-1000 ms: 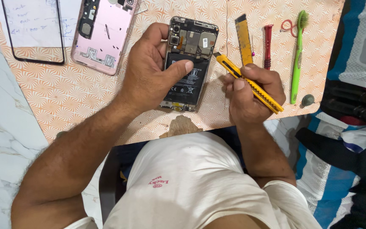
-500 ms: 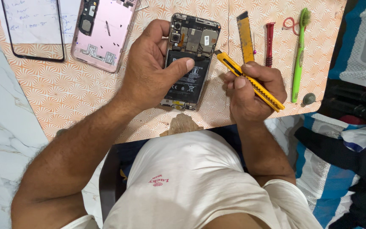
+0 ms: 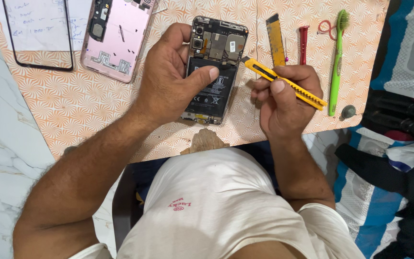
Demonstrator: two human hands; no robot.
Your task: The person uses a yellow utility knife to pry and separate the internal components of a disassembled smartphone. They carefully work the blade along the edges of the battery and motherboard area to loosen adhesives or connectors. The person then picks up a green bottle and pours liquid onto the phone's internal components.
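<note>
A pink back cover [image 3: 120, 38] lay on the orange patterned mat [image 3: 73, 105], up and to the left of the grip, with a black-rimmed glass panel [image 3: 38, 33] just beyond it. Up and to the right lay a yellow strip tool [image 3: 275, 33], then a red screwdriver [image 3: 304, 44], a red rubber band [image 3: 327, 26] and a green toothbrush [image 3: 337, 62]. A small grey knob [image 3: 348, 111] sat by the brush's lower end. Dark cloth [image 3: 403, 115] lay far right.
</note>
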